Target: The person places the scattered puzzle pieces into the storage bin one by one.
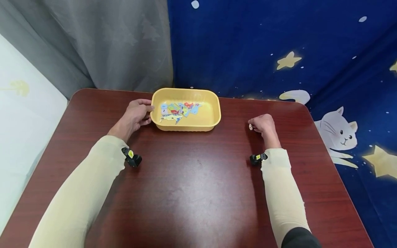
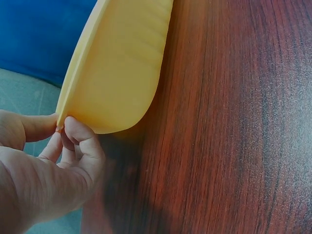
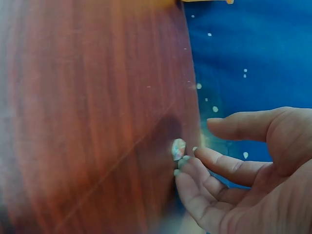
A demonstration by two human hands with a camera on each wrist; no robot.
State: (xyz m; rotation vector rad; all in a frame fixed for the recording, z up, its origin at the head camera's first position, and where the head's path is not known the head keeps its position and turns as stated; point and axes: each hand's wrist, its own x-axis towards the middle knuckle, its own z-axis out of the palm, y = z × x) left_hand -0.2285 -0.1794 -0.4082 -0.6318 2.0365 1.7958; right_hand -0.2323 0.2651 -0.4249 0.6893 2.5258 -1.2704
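A yellow plastic basin (image 1: 186, 128) stands at the back of the table, with several flat, colourful paper-like pieces (image 1: 173, 117) lying inside. At its left end, my left hand (image 1: 136, 113) pinches the rim between thumb and fingers; the left wrist view shows this grip on the basin wall (image 2: 117, 73) up close. My right hand (image 1: 263, 124) is low over the table, right of the basin. Beside its fingertips is a small, shiny, pale piece (image 3: 179, 149). The thumb (image 3: 234, 126) is apart from the other fingers, and no grip on the piece shows.
The dark red-brown wooden table (image 1: 192, 179) reaches back to a grey curtain (image 1: 124, 44) and a blue curtain (image 1: 235, 44) with stars and a cat. A white surface (image 1: 24, 113) borders the left side. Each wrist carries a small black camera.
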